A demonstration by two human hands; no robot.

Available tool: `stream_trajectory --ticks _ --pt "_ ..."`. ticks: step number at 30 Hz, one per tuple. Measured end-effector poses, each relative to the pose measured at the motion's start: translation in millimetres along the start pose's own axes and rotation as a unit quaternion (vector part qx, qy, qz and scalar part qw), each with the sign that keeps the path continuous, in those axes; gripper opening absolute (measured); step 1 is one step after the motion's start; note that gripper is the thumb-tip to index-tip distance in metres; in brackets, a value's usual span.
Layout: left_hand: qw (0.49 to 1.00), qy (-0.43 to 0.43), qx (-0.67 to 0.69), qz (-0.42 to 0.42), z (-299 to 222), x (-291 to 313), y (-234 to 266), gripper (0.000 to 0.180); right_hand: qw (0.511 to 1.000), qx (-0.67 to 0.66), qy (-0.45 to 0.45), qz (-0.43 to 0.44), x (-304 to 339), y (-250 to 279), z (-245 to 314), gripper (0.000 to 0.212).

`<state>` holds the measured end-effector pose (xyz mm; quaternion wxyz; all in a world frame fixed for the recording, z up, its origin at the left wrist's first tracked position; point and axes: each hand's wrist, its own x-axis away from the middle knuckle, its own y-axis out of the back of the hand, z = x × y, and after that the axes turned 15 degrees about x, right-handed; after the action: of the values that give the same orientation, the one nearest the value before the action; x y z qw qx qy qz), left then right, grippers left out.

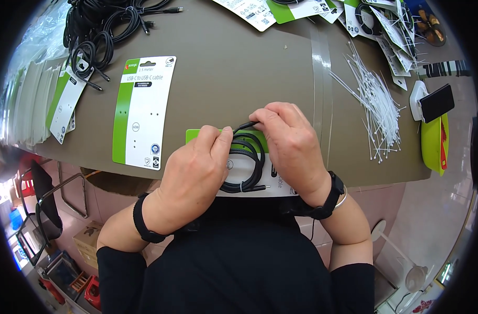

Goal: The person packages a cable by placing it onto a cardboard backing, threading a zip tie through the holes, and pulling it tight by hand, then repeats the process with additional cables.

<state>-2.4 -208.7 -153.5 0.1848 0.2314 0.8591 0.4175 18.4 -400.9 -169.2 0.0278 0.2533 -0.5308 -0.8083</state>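
Note:
A coiled black USB cable point(260, 166) lies over a green and white packaging card point(281, 191) at the near edge of the table. My left hand point(193, 168) pinches the cable at the top of the coil between thumb and fingers. To its right, my right hand point(294, 146) closes its thumb and fingers on the cable's upper end, so a short stretch runs between the two hands. A tie wraps the lower part of the coil, where a metal plug tip points right. Left of my hands, another green and white card point(145, 112) lies flat.
Loose white cable ties point(378, 112) spread at the right. Black cables point(105, 39) pile up at the far left, above stacked cards point(35, 102). Carded cables point(385, 31) heap at the far right, and a yellow-green container point(432, 144) sits by the right edge.

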Motion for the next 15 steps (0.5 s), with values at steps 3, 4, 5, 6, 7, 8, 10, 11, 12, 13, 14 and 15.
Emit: stream_trajectory --ticks 3,4,5,6,7,8,10,11,12,13,14,15 --pt "1.0 -0.004 -0.005 -0.006 -0.1 1.1 -0.2 0.049 1.0 0.017 -0.004 -0.018 4.1 2.4 -2.1 0.019" --pt "1.0 -0.006 -0.007 -0.01 -0.6 0.8 -0.5 0.048 1.0 0.015 -0.006 -0.007 7.7 4.9 -3.4 0.02" --pt "1.0 -0.006 -0.008 -0.011 -1.3 0.7 -1.1 0.048 1.0 0.013 -0.009 0.004 11.8 7.5 -3.9 0.022" --pt "1.0 -0.005 -0.019 -0.005 -2.1 0.9 -2.1 0.048 1.0 0.01 -0.012 0.016 15.3 9.4 -3.3 0.023" --pt "1.0 -0.003 -0.03 0.001 -2.7 1.0 -3.0 0.048 1.0 0.01 -0.011 0.016 17.6 12.1 -1.3 0.023" --pt "0.999 0.0 -0.041 0.007 -3.0 1.2 -3.5 0.047 0.999 -0.017 -0.029 0.028 19.2 16.2 1.5 0.025" --pt "0.999 -0.001 -0.043 0.007 -3.5 1.5 -2.5 0.046 0.994 -0.072 -0.066 0.049 23.7 22.2 7.2 0.03" --pt "0.999 -0.001 -0.045 0.005 -3.6 1.4 -1.8 0.045 0.994 -0.074 -0.067 0.049 26.2 21.1 11.7 0.03" --pt "0.999 -0.004 -0.045 0.005 -3.7 0.8 -1.7 0.044 0.995 -0.056 -0.079 0.038 28.4 19.0 19.0 0.031" --pt "0.999 -0.004 -0.045 0.008 -2.2 -0.2 -1.3 0.044 0.995 -0.038 -0.09 0.028 29.8 16.3 25.7 0.033" --pt "0.999 -0.031 -0.013 0.011 1.3 -1.8 -0.1 0.043 0.995 -0.02 -0.101 0.017 30.6 14.4 28.5 0.035" --pt "0.998 -0.057 0.019 0.014 5.7 -3.4 1.1 0.043 0.994 -0.022 -0.104 0.019 31.9 12.6 27.3 0.035"
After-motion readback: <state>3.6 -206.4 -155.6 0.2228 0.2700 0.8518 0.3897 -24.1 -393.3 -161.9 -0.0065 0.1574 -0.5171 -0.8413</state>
